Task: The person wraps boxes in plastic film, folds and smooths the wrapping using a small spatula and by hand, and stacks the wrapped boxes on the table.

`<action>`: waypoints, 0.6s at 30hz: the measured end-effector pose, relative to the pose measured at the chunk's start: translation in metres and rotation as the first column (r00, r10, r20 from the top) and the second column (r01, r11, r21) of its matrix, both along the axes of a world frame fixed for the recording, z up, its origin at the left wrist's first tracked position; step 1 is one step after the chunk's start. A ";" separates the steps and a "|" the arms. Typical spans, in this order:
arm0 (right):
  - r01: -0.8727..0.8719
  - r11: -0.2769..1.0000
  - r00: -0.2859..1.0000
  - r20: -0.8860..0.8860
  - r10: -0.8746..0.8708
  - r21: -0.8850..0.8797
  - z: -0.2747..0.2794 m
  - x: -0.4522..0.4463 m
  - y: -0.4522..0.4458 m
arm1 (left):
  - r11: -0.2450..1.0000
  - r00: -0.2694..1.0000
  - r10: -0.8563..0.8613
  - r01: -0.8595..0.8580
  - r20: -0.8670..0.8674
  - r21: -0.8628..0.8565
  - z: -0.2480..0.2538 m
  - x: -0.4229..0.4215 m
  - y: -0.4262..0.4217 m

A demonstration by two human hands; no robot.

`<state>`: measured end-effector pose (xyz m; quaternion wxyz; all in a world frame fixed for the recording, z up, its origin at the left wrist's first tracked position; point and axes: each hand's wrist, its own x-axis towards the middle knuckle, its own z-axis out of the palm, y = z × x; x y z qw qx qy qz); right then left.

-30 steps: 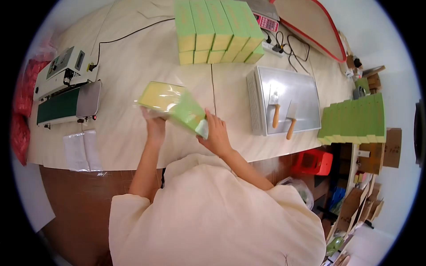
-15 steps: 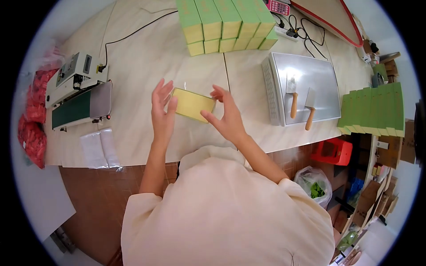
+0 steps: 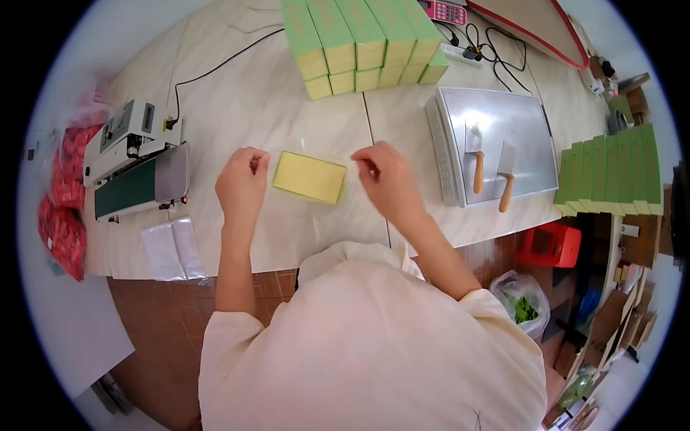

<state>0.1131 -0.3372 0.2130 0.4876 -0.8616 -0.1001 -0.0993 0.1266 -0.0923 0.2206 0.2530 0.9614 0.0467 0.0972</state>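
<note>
A small box (image 3: 309,177) with a pale yellow face and green edges lies on the table, slightly turned. Faint glints around it suggest clear plastic film (image 3: 345,224), whose outline is hard to follow. My left hand (image 3: 243,179) is beside the box's left end, fingers curled into a pinch. Whatever those fingers hold, if anything, does not show. Off the box's right end, my right hand (image 3: 390,179) is also closed, thumb and fingers pinched at what looks like the film's edge. Neither hand touches the box itself.
A sealing machine (image 3: 136,161) stands left, with clear plastic bags (image 3: 172,248) near the table edge. Stacked green boxes (image 3: 366,43) are at the back, more green boxes (image 3: 611,172) at right. A metal case (image 3: 496,144) carries two wooden-handled scrapers (image 3: 506,176).
Both hands have come off the box, moved apart and closed from spread fingers into pinches. The box now rests on the table between them.
</note>
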 end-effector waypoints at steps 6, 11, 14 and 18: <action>0.150 0.986 0.966 -0.224 -0.132 0.067 -0.005 -0.010 -0.052 | 0.994 0.994 0.023 -0.012 0.103 -0.108 0.015 -0.006 -0.008; 0.450 0.857 0.869 -0.098 -0.486 -0.252 -0.047 -0.018 -0.136 | 0.878 0.853 -0.468 0.419 0.231 0.232 0.030 -0.008 -0.056; 0.559 0.705 0.785 0.004 -0.619 -0.436 -0.073 -0.030 -0.193 | 0.794 0.804 -0.588 0.553 0.092 0.253 0.015 0.010 -0.054; 0.604 0.465 0.656 0.073 -0.751 -0.648 -0.097 -0.050 -0.237 | 0.644 0.692 -0.718 0.701 -0.076 0.306 -0.002 0.029 -0.046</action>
